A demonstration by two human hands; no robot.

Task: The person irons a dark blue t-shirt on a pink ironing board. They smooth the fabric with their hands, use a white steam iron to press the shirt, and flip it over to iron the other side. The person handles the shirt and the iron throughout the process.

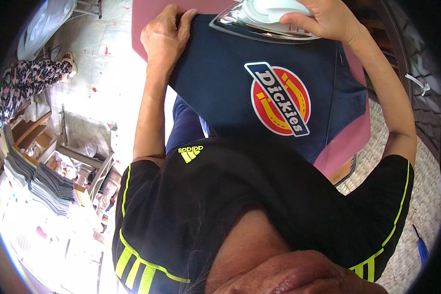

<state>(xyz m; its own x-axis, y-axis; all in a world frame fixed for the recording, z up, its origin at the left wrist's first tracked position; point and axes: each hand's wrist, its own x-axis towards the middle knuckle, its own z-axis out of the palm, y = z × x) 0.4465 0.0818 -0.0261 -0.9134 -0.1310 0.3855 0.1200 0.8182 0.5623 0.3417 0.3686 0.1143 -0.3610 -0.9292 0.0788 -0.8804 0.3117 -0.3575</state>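
A navy garment [206, 73] with a round red and yellow print [279, 98] lies spread on a pink ironing board [142, 24]. At its far left corner my left hand [164, 39] is closed on the cloth edge, with the thumb toward the fabric and the fingertips partly hidden. My right hand [328, 19] is wrapped round the pale handle of a clothes iron [240, 22]. The iron rests along the far edge of the garment, its shiny tip pointing left. The top of the iron is cut off by the frame.
On the left, stacks of grey folded cloth [49, 186] stand beside a wooden shelf [32, 130]. Another person's patterned trouser leg [29, 83] shows at the far left. A blue umbrella [421, 250] is at the lower right, and a dark chair-like mesh [421, 63] borders the right side.
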